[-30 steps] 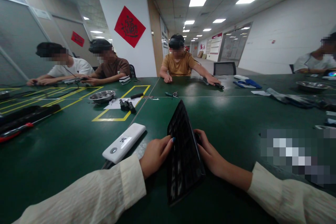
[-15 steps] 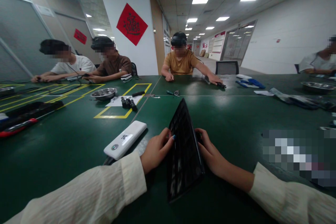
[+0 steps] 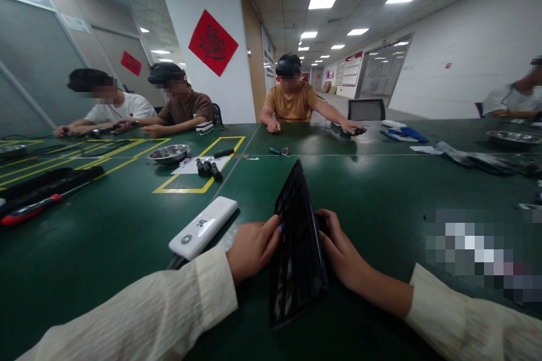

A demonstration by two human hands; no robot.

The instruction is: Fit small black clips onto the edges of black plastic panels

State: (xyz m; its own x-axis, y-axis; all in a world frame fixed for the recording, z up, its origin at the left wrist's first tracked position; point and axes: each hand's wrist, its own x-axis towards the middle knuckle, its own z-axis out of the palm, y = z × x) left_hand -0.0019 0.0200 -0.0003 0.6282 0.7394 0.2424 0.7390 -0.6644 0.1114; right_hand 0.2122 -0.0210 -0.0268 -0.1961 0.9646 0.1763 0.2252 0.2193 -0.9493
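A thin, glossy black panel (image 3: 296, 254), tablet-like with a faint grid across its face, stands tilted on edge between my hands. My left hand (image 3: 254, 248) is closed at its left side, thumb and fingertips against the dark face. On the other side my right hand (image 3: 342, 245) grips it, with fingers bent near the back; a small dark shape by those fingertips is too dim to make out. Left of my left hand lies a white power bank (image 3: 203, 228) marked 26, a dark cable under its near end.
On the green table (image 3: 381, 192) are a metal bowl (image 3: 169, 153), black clips (image 3: 208, 169), green-handled pliers (image 3: 279, 151) and a red-handled tool (image 3: 31, 210). Across the table, a person in a mustard shirt (image 3: 292, 102) reaches toward a dark object. Other people sit left and right.
My left fingers have shifted slightly on the panel, now straighter along its face. The panel leans almost as before. Across the table, the person's reaching hand has moved slightly on the dark object.
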